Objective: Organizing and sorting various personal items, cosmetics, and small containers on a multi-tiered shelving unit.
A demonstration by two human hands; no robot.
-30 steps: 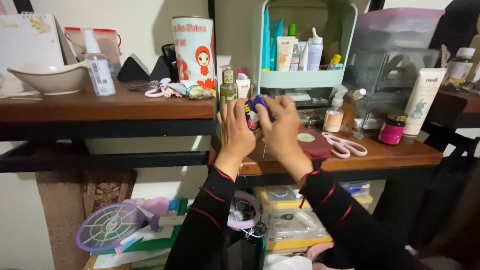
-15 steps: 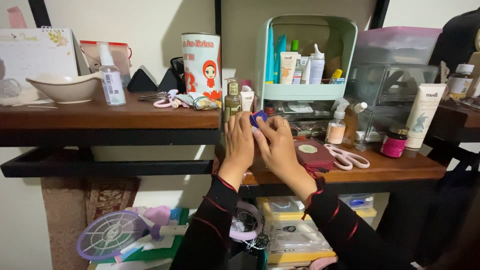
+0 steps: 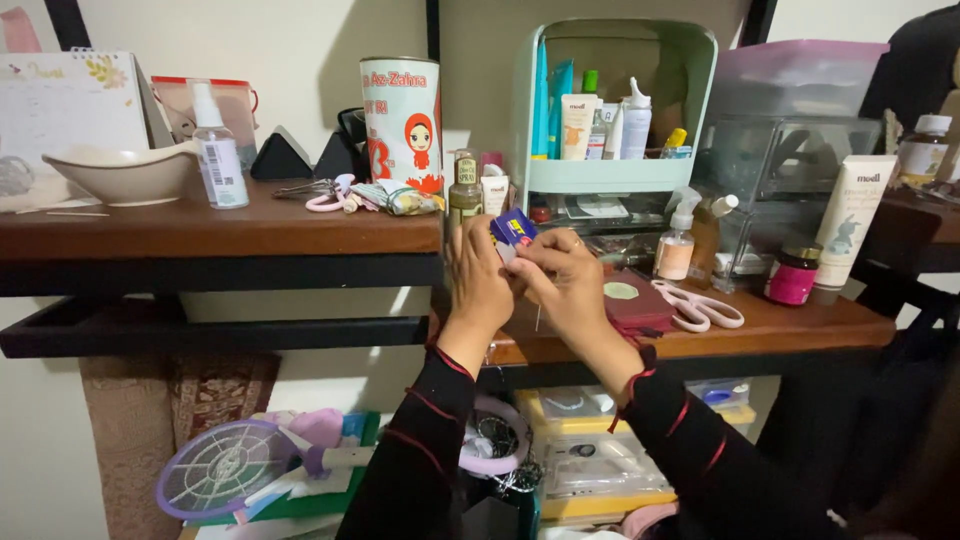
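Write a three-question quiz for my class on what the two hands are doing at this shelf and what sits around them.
1. True or false: both hands grip the small blue packet.
2. What lies on the shelf just right of the dark red case?
3. Which is nearer the left hand: the amber bottle or the cream bowl?

Key
1. True; the left hand and the right hand pinch it together.
2. Pink scissors.
3. The amber bottle.

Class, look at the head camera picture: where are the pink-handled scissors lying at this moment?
The pink-handled scissors lie flat on the lower brown wooden shelf, right of the dark red case, in front of the small spray bottle.
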